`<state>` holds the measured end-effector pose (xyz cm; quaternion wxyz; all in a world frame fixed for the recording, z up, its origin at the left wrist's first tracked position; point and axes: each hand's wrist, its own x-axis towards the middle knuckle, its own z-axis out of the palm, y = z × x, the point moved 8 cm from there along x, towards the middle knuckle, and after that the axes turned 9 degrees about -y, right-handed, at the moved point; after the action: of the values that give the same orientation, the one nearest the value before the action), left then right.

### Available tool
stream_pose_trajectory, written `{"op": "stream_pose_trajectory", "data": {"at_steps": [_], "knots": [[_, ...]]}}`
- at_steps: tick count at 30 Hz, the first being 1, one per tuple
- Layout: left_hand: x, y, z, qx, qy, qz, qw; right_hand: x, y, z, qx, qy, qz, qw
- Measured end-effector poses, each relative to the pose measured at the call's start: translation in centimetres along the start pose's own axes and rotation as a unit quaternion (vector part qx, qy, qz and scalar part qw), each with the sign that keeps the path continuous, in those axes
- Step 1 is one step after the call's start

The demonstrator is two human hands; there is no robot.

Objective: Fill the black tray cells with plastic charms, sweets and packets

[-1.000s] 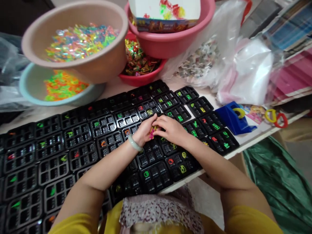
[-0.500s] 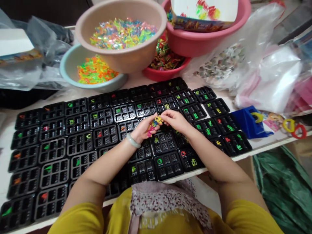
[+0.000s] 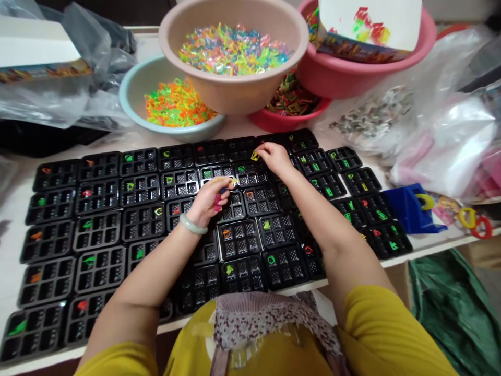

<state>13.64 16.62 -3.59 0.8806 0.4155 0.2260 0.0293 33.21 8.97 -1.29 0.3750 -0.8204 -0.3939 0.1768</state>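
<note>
My left hand point(image 3: 209, 201), with a pale bangle point(image 3: 193, 224) at its wrist, is closed around several small plastic pieces. A pink piece point(image 3: 218, 202) and a yellowish one point(image 3: 234, 181) poke out between the fingers; the rest are hidden. Farther back, my right hand point(image 3: 274, 158) pinches a small yellow plastic piece point(image 3: 254, 155) between thumb and fingertips, just above a back-row tray. Rows of black compartment trays point(image 3: 100, 228) lie under both hands. Many trays have a small green, orange, red or yellow piece in a corner compartment; those on the right hold more.
Behind the trays stand a beige basin point(image 3: 235, 89) of mixed pieces, a light blue basin point(image 3: 131, 99), a red basin point(image 3: 270, 121) and a pink basin point(image 3: 368, 73) with an open box. Clear plastic bags point(image 3: 442, 141) and a blue scoop-like container point(image 3: 410, 209) are at right.
My hands have separated. The right one has moved back over the trays with a yellow piece; the left has shifted slightly left, still holding its bunch. The camera view has shifted a little.
</note>
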Motion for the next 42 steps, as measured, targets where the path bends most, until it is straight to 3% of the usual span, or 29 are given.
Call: {"op": "stream_pose_trajectory", "data": {"at_steps": [4, 7, 10, 12, 14, 16, 20, 24, 28, 31, 34, 38, 42], "knots": [[-0.4, 0.7, -0.7, -0.008, 0.010, 0.001, 1.000, 4.5, 0.6, 2.0, -0.064, -0.030, 0.017, 0.997], [-0.4, 0.8, -0.8, -0.021, 0.012, 0.001, 1.000, 5.0, -0.5, 3.1, -0.108, -0.040, 0.002, 0.993], [-0.2, 0.7, -0.9, -0.028, 0.020, -0.001, 0.999, 2.9, -2.8, 3.2, -0.053, -0.032, -0.045, 0.997], [0.1, 0.4, -0.8, -0.030, 0.019, -0.003, 0.999, 0.5, -3.8, 4.3, 0.060, -0.106, -0.045, 0.992], [0.5, -0.1, -0.2, -0.033, 0.008, -0.007, 0.999, -2.1, -4.4, 5.4, 0.173, -0.188, -0.020, 0.967], [0.8, -0.6, 0.7, -0.033, -0.007, -0.013, 0.999, -4.0, -4.3, 5.4, 0.239, -0.210, -0.001, 0.948], [0.9, -1.4, 1.8, -0.031, -0.017, -0.034, 0.999, -4.9, -2.2, 3.2, 0.214, -0.152, 0.016, 0.965], [0.4, -2.0, 1.8, -0.045, -0.014, -0.063, 0.997, -4.2, -0.5, 1.5, 0.047, -0.101, -0.001, 0.994], [-0.1, -2.3, 1.4, -0.036, -0.020, -0.057, 0.998, -3.6, -0.5, 2.3, -0.107, -0.118, -0.028, 0.987], [-0.5, -2.5, 1.5, -0.025, -0.035, -0.050, 0.998, -3.1, -0.3, 3.3, -0.159, -0.139, -0.031, 0.977], [-0.8, -2.7, 1.6, -0.015, -0.042, -0.051, 0.998, -3.1, -0.6, 3.1, -0.150, -0.135, -0.055, 0.978], [-1.1, -3.0, 2.0, -0.011, -0.047, -0.063, 0.997, -4.5, -1.5, 0.7, -0.067, -0.059, -0.059, 0.994], [-0.9, -3.8, 3.1, -0.015, -0.057, -0.075, 0.995, -7.2, -3.2, 0.9, 0.026, -0.100, -0.059, 0.993]]}}
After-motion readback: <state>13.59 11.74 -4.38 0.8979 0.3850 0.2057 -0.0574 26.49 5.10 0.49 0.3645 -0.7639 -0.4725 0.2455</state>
